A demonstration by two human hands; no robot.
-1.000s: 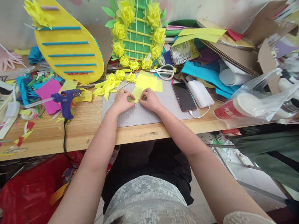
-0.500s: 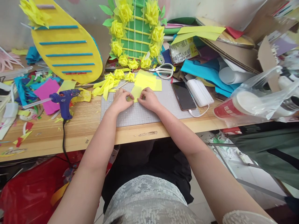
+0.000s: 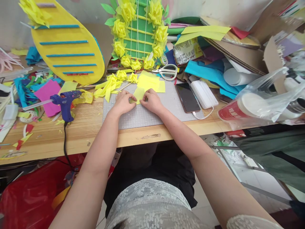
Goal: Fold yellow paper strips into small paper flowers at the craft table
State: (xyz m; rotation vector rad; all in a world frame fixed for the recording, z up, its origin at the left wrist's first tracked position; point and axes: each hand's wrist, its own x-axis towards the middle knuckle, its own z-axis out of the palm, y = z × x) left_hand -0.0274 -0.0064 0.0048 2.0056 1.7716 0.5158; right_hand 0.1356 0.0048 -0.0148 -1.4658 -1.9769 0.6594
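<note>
Between my hands, low over the grey cutting mat [image 3: 143, 118], is a small piece of yellow crepe paper [image 3: 139, 94]. My left hand [image 3: 124, 103] pinches its left edge between thumb and fingertips. The thumb and fingers of my right hand [image 3: 151, 101] close on its right side. Just beyond lie flat yellow paper squares [image 3: 149, 82], partly overlapping. Small yellow paper flowers [image 3: 121, 75] and cut yellow strips [image 3: 108, 87] are heaped to the left of them.
Scissors [image 3: 168, 72] lie behind the mat. A phone [image 3: 187, 97] and white power bank [image 3: 204, 94] are at right, near a bagged red cup [image 3: 230, 111]. The purple glue gun [image 3: 66, 103] stands left. Behind are a yellow board [image 3: 71, 49] and a flower-edged green board [image 3: 140, 44].
</note>
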